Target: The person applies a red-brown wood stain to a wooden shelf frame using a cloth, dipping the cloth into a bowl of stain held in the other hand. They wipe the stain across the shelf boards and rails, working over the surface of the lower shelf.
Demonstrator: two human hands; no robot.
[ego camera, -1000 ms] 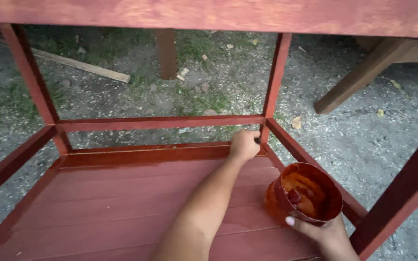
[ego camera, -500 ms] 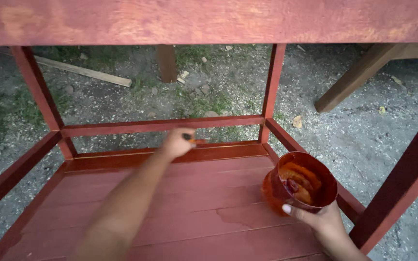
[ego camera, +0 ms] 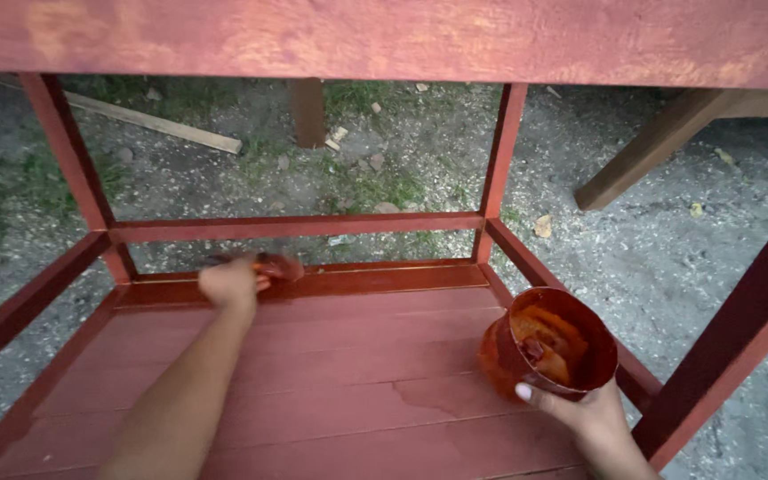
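I look down into a red-brown wooden frame with a plank shelf (ego camera: 331,373) at its bottom. My left hand (ego camera: 228,284) reaches to the shelf's far left corner and grips a paintbrush (ego camera: 277,265), whose wet bristles lie against the far edge board. My right hand (ego camera: 584,418) holds a round cup of red-brown stain (ego camera: 548,351) by its near rim, just above the shelf's right side. The cup is smeared with stain inside and out.
The frame's top board (ego camera: 384,40) crosses the top of the view. Thin red rails and posts (ego camera: 500,169) box in the shelf. Beyond lie gravel and grass, a loose plank (ego camera: 157,124) and a brown wooden leg (ego camera: 651,147).
My left hand has swept the brush leftward along the shelf's far edge, from the right corner to the left corner. The cup stays held at the right.
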